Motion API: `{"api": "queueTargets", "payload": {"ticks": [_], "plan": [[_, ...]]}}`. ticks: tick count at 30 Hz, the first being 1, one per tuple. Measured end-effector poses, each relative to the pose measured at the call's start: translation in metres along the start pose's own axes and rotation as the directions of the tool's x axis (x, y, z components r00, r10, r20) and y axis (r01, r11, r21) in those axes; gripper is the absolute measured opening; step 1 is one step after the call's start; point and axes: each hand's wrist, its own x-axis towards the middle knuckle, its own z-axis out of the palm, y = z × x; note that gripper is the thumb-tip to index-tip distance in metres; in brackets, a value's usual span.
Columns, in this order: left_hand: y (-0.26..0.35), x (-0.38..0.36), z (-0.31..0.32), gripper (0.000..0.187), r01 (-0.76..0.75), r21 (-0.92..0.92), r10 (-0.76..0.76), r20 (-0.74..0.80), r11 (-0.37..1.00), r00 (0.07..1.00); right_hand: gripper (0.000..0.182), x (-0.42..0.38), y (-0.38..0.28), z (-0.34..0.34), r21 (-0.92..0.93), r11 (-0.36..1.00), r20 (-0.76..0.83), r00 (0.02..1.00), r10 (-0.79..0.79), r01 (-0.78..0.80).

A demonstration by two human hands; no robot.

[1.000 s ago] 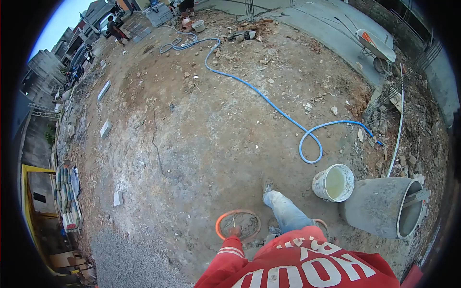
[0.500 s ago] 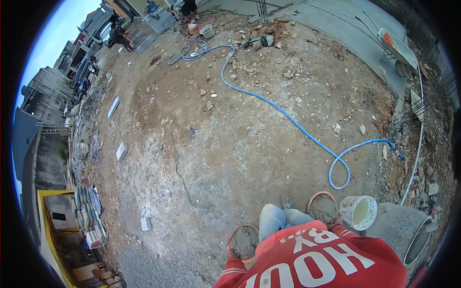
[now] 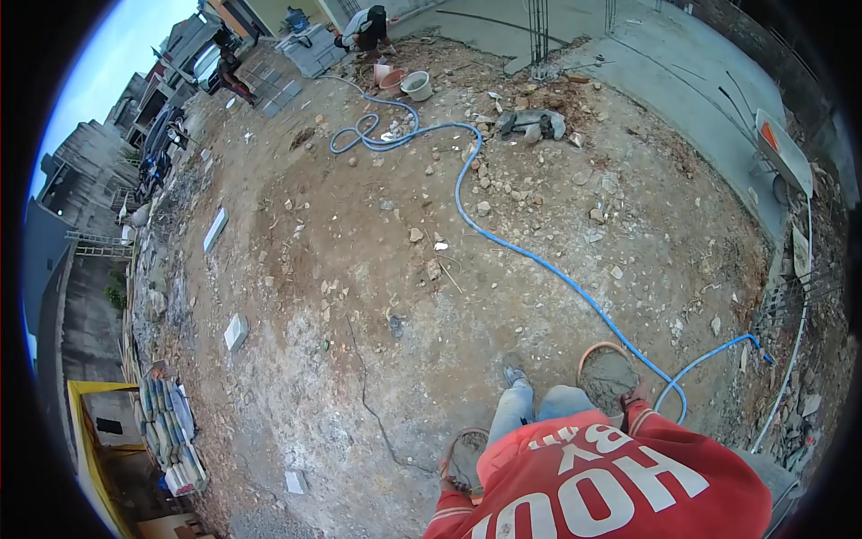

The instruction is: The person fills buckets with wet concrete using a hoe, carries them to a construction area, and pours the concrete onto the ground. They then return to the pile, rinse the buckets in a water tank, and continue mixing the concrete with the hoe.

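Observation:
My left hand [image 3: 456, 483] is closed on the rim of a round orange-rimmed bucket [image 3: 466, 454] of wet grey mortar, low in the view beside my left leg. On the other side, my right hand [image 3: 634, 397] grips a second orange-rimmed bucket [image 3: 588, 357], also filled with grey mortar. Both buckets hang beside my legs; the red sleeves partly hide the hands. One shoe [image 3: 515, 374] shows on the dirt ahead.
A blue hose [image 3: 539, 260] winds over the rubble-strewn ground, passing by the right bucket. White blocks [image 3: 236, 332] lie at left. Far ahead, a person [image 3: 368, 31] bends near buckets [image 3: 417, 85], and another person [image 3: 235, 76] is farther left. A wheelbarrow [image 3: 786, 157] stands at right.
The view has moved forward over the ground with both buckets still in my hands. The white bucket at right has left view, the grey drum is mostly hidden, and the hose loop is nearer.

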Motion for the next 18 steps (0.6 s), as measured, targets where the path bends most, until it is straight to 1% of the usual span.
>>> {"api": "queueTargets", "payload": {"ticks": [1, 2, 6, 9, 11, 15, 18], "plan": [[0.020, -0.002, 0.019, 0.014, 0.011, 0.000, -0.011, 0.002, 1.000, 1.000, 0.049, 0.008, 0.000, 0.018, -0.053, 0.999, 0.021, 1.000, 0.000, 0.001], [0.041, -0.001, 0.042, 0.014, 0.022, -0.010, -0.022, 0.006, 1.000, 1.000, 0.048, 0.000, 0.001, 0.045, -0.072, 0.997, 0.004, 1.000, -0.003, 0.003], [0.125, 0.012, 0.125, 0.014, 0.049, 0.001, -0.049, 0.025, 0.999, 0.999, 0.048, -0.032, 0.007, 0.179, -0.070, 0.998, -0.025, 1.000, 0.006, -0.008], [0.187, 0.029, 0.202, 0.013, 0.098, -0.008, -0.098, 0.050, 0.995, 0.994, 0.048, -0.034, 0.014, 0.280, -0.055, 0.998, -0.035, 0.999, 0.013, -0.015], [0.233, 0.037, 0.277, 0.014, 0.057, 0.003, -0.057, 0.058, 0.998, 0.997, 0.047, -0.029, 0.016, 0.358, -0.040, 0.999, -0.030, 0.999, 0.024, -0.025], [0.347, 0.033, 0.465, 0.014, -0.002, 0.018, 0.000, 0.106, 1.000, 0.994, 0.047, -0.022, 0.023, 0.527, 0.004, 0.998, -0.013, 0.997, 0.071, -0.071], [0.421, 0.025, 0.577, 0.014, -0.028, 0.036, 0.024, 0.121, 0.999, 0.992, 0.047, -0.027, 0.022, 0.626, 0.014, 0.994, -0.024, 0.994, 0.108, -0.107]]}}
